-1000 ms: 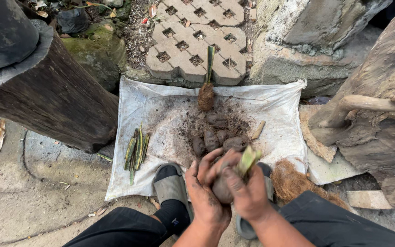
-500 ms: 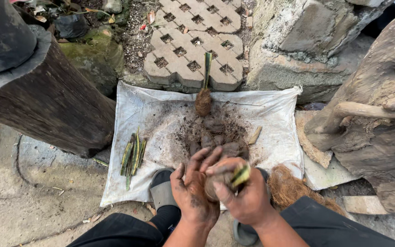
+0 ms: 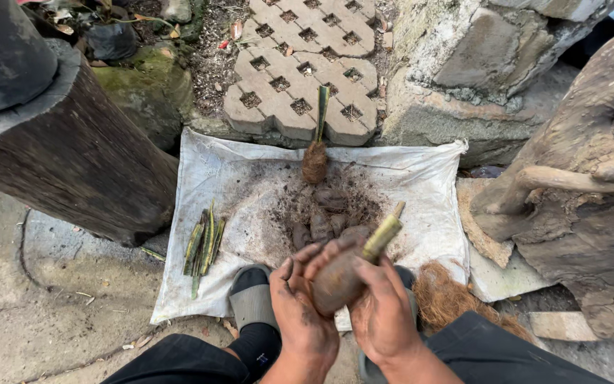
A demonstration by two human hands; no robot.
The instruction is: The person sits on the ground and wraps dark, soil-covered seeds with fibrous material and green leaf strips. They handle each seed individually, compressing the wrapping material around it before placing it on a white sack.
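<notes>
At far left we see a dark tilted wooden log (image 3: pixel 72 156), and beside it a small bundle of green cut stalk strips (image 3: pixel 204 245) lying on a soiled white cloth sheet (image 3: pixel 421 178) spread on the ground. Our soil-stained left hand (image 3: pixel 303 309) cups a brown earthy bulb with a cut green stem (image 3: pixel 346 267) from the left, held just above the cloth's near edge; our right hand (image 3: pixel 385 313) grips it from the right. Behind lie a heap of similar dirty bulbs (image 3: pixel 325 217), and rightward a gnarled grey tree stump (image 3: pixel 584 171).
</notes>
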